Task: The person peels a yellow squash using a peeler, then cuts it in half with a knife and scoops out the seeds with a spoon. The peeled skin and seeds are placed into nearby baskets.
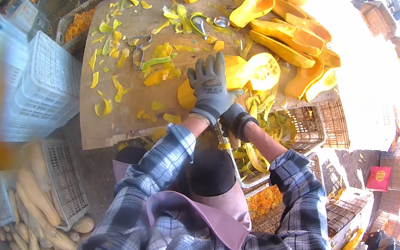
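My left hand [212, 84], in a grey glove, lies flat with fingers spread over a peeled yellow squash [187, 95]. Below its wrist, my gloved right hand [236, 118] is closed around what looks like a wooden handle [234, 141]; the rest of that tool is hidden. Right of my left fingers sit more peeled squash [235, 72] and a piece with its cut face and seed core [265, 72] showing. Metal peelers [139, 52] lie left on the wooden table [103, 126] among peel scraps [158, 76]. Farther back are a spoon [198, 25] and a round metal scoop [221, 22].
Hollowed squash halves [286, 37] are piled at the table's far right. A crate of peelings [257, 157] stands by my right knee, with orange pulp [266, 202] below. White crates [54, 64] and whole squashes [38, 194] are at left. Another person [379, 249] bends at far right.
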